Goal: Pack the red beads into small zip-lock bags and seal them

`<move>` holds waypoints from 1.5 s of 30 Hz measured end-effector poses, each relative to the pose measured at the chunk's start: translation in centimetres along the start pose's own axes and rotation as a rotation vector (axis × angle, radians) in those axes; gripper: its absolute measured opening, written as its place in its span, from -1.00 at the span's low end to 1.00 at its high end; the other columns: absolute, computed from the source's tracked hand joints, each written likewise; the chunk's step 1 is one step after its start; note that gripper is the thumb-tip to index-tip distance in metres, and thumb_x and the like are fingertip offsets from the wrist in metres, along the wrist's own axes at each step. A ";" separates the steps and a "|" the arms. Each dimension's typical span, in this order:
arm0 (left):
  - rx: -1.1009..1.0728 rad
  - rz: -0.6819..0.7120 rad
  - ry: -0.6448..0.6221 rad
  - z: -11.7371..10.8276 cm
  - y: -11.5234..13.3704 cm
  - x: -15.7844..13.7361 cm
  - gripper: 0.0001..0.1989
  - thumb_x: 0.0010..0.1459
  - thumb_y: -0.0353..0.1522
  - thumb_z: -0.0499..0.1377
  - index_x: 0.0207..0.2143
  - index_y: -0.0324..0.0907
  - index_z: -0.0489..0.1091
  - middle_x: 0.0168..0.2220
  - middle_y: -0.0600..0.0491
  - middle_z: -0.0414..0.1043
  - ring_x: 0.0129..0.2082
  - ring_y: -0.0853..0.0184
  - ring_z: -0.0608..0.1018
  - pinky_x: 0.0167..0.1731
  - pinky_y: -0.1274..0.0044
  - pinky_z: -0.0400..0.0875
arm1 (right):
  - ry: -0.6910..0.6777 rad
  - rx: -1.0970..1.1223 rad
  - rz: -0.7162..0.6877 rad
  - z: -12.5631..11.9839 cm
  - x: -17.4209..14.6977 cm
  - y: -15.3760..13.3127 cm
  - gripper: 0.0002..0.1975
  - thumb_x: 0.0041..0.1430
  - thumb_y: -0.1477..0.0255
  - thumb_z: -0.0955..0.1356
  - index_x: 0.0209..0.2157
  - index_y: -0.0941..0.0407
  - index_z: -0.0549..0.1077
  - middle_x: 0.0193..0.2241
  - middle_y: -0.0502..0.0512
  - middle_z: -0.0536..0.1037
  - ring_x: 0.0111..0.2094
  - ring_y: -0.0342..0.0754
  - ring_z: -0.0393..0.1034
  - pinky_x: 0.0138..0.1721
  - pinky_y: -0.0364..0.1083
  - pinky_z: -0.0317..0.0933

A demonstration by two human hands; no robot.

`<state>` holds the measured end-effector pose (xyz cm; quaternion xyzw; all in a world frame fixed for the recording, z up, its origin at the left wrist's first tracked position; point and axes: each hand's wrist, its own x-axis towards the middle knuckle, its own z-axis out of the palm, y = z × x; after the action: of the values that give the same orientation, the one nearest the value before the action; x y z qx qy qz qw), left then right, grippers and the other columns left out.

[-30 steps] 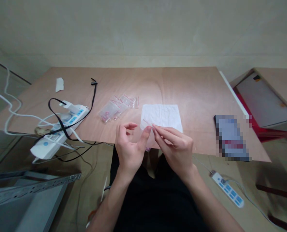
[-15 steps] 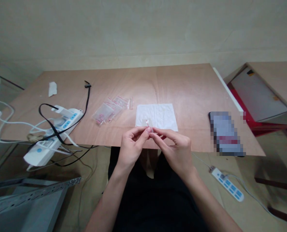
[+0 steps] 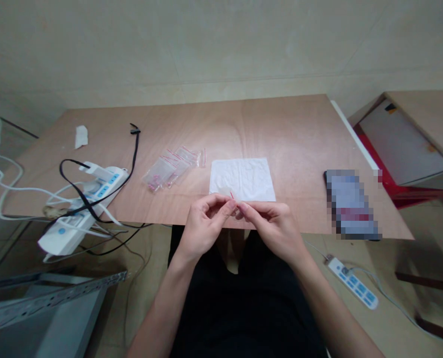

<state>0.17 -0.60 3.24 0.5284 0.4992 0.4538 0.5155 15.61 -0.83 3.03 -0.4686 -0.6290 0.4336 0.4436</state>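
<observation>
My left hand (image 3: 205,223) and my right hand (image 3: 273,226) meet at the table's front edge, thumbs and forefingers pinched together. Between them is a small clear zip bag (image 3: 232,195); its red seal line shows above the fingertips, while the rest is mostly covered by my fingers. Just behind the hands lies a creased white cloth (image 3: 244,174), flat on the wood. Left of the cloth, several clear zip bags (image 3: 176,164) with red seal lines overlap, and small pinkish-red items show inside the nearest ones.
A white power strip (image 3: 83,211) with tangled white and black cables rests over the left front edge. A white scrap (image 3: 81,136) lies at the back left. A pixelated phone (image 3: 352,205) lies at the right; another power strip (image 3: 352,282) is on the floor.
My right fingers have shifted slightly right along the bag and regripped it. The bag has turned and sunk lower between the fingertips, so less of it shows.
</observation>
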 end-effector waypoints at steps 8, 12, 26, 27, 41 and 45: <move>0.522 0.102 0.263 1.0 1.1 -0.6 -0.87 -0.02 -0.39 0.24 -0.59 -0.14 0.40 -0.60 0.14 0.43 -0.58 0.41 0.43 -0.49 0.55 0.33 | 0.391 -0.616 -0.151 0.0 -0.4 0.3 -0.70 0.21 0.39 0.31 -0.55 0.05 0.58 -0.59 0.09 0.60 -0.65 -0.07 0.39 -0.57 -0.08 0.22; 0.467 0.093 0.173 0.7 1.7 -0.4 -0.84 -0.02 -0.36 0.19 -0.61 -0.14 0.33 -0.61 0.15 0.37 -0.59 0.42 0.39 -0.51 0.56 0.28 | 0.243 -0.474 -0.234 -0.9 -0.1 0.5 -0.64 0.17 0.48 0.28 -0.04 0.01 0.55 -0.08 0.16 0.61 -0.15 0.11 0.55 -0.17 0.09 0.43; 0.327 -0.002 0.064 0.2 2.6 0.1 -0.78 0.04 -0.27 0.12 -0.59 -0.17 0.31 -0.64 0.14 0.29 -0.60 0.43 0.33 -0.54 0.55 0.18 | -0.008 0.119 -0.287 -0.4 0.5 2.6 -0.57 -0.06 0.21 0.54 -0.14 0.06 0.52 -0.26 0.10 0.61 -0.20 -0.01 0.53 -0.12 -0.01 0.43; 0.351 -0.003 0.062 0.1 2.8 0.0 -0.79 0.04 -0.28 0.13 -0.59 -0.17 0.31 -0.64 0.15 0.28 -0.60 0.43 0.32 -0.55 0.55 0.17 | 0.003 0.114 -0.292 -0.4 0.5 2.5 -0.62 -0.04 0.24 0.54 -0.19 0.07 0.52 -0.30 0.08 0.60 -0.24 -0.03 0.53 -0.17 -0.03 0.43; -0.762 -0.364 0.264 1.8 -0.1 1.2 -0.60 0.29 -0.22 -0.11 -0.26 -0.27 0.44 -0.26 -0.09 0.53 -0.23 0.28 0.56 -0.15 0.46 0.41 | -0.238 -0.435 -0.434 -3.3 3.4 -1.0 -0.70 0.06 0.46 0.46 -0.14 0.15 0.43 -0.24 0.11 0.55 -0.29 -0.07 0.48 -0.30 -0.11 0.34; -1.021 -0.540 0.097 2.5 0.5 1.5 -0.50 0.37 -0.21 -0.20 -0.25 -0.31 0.44 -0.32 -0.10 0.53 -0.23 0.24 0.58 -0.12 0.40 0.42 | -0.616 -1.058 -0.588 -4.6 5.9 -5.2 -0.75 0.08 0.57 0.43 -0.16 0.19 0.49 -0.24 0.17 0.55 -0.35 -0.04 0.46 -0.41 -0.10 0.22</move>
<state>2.82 0.72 3.58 0.0451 0.3570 0.5135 0.7790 17.95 4.53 10.01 -0.2870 -0.9554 0.0427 0.0545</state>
